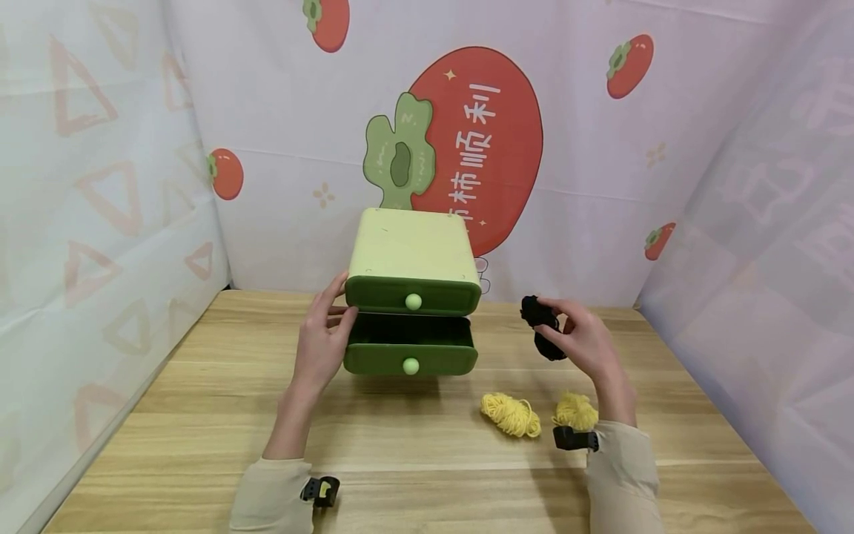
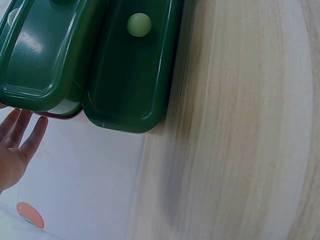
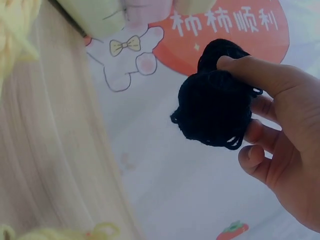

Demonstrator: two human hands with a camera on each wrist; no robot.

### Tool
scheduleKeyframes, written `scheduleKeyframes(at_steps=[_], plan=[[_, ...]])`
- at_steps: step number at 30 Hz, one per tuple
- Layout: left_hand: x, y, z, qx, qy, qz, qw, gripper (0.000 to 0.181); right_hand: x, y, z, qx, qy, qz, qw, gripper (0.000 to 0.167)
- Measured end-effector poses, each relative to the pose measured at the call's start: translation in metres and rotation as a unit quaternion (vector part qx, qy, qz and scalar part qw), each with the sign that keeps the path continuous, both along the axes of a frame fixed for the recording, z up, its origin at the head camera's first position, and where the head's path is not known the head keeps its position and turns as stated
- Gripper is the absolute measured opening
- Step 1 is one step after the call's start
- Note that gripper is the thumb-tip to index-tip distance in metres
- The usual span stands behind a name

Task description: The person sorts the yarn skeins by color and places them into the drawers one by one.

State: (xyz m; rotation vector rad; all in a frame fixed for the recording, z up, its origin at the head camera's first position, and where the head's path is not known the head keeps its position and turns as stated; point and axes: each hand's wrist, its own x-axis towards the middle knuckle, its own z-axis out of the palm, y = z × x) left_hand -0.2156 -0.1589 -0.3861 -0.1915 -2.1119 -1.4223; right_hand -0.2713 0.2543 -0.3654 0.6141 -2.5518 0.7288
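Observation:
A small cabinet (image 1: pixel 414 243) with a pale yellow-green top and two dark green drawers stands on the table. Its upper drawer (image 1: pixel 380 295) is closed; the lower drawer (image 1: pixel 373 359) is pulled out, its visible inside dark. With extended fingers, my left hand (image 1: pixel 323 337) touches the cabinet's left side; the left wrist view shows those fingers (image 2: pixel 34 137) against its edge. To the right of the cabinet, my right hand (image 1: pixel 583 341) pinches black yarn (image 3: pixel 215 110) between thumb and fingers. The yarn shows two lobes; I cannot tell whether it is one bundle or two.
Two yellow yarn skeins lie on the wooden table (image 1: pixel 427 482): one skein (image 1: pixel 511 414) in front of the cabinet's right side, another skein (image 1: pixel 575 411) beside my right wrist. Cloth walls with printed persimmons (image 1: pixel 494 148) enclose the table's back and sides.

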Motion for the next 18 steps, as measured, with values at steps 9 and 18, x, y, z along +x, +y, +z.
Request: scheduleKeyframes(at_steps=[9, 18], plan=[[0.0, -0.001, -0.001, 0.001, -0.001, 0.002, 1.0, 0.06, 0.004, -0.026, 0.009, 0.004, 0.106, 0.043, 0.9934, 0.046], [-0.001, 0.0, -0.001, 0.001, 0.001, 0.002, 1.0, 0.059, 0.008, -0.049, 0.015, -0.026, 0.184, 0.088, 0.9787, 0.051]])
